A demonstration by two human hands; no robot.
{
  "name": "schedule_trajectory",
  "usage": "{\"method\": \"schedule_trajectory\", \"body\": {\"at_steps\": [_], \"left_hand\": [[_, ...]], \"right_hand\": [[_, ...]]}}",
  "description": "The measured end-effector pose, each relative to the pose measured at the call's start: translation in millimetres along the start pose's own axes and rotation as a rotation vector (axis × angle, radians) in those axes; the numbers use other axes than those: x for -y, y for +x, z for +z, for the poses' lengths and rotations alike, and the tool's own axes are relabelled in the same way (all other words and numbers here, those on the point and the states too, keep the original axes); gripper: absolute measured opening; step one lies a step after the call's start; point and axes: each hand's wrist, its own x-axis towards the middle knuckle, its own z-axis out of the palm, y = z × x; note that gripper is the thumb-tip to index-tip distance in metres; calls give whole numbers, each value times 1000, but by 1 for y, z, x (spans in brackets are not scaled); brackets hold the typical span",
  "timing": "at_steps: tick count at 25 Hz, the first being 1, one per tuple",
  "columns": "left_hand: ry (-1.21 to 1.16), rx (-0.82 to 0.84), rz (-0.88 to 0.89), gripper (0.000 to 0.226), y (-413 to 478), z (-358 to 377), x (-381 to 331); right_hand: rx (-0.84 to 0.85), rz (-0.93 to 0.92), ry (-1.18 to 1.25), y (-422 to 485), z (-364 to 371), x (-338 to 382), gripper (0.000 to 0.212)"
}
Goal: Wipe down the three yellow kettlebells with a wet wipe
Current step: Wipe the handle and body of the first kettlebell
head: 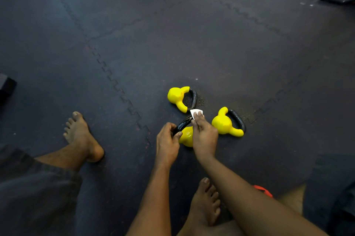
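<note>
A dark rubber floor carries the three yellow kettlebells. The far kettlebell lies just beyond the fingers and the side kettlebell just right of them; neither is touched. The near kettlebell is held under both hands. Its black handle is clamped in the curled fingers of the left hand, and the wet wipe is pinched against it by the right hand. One bell is judged mid-wipe; whether the other two are done cannot be told.
</note>
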Motion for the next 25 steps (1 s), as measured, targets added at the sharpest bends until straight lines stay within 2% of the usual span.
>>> {"method": "schedule_trajectory", "body": {"at_steps": [3,6,9,13,16,20,23,25], "left_hand": [[-36,51,-5,12,2,-1,0],[-76,70,-10,17,2,-2,3],[-103,63,-33,13,-5,-2,5],[-151,54,-36,9,-12,-2,6],[-155,43,-10,11,-16,-1,5],[-151,22,-4,12,-17,6,2],[-153,-6,-14,14,-16,7,3],[-138,-12,-15,15,-14,7,4]], "right_hand": [[-80,122,-13,-22,14,3,29],[-164,339,152,-13,23,10,22],[-264,589,296,17,31,18,28],[-116,741,434,9,51,18,22],[-145,784,525,13,52,14,24],[-215,798,489,28,46,16,22],[-219,652,270,19,33,15,17],[-239,450,128,15,23,20,19]]}}
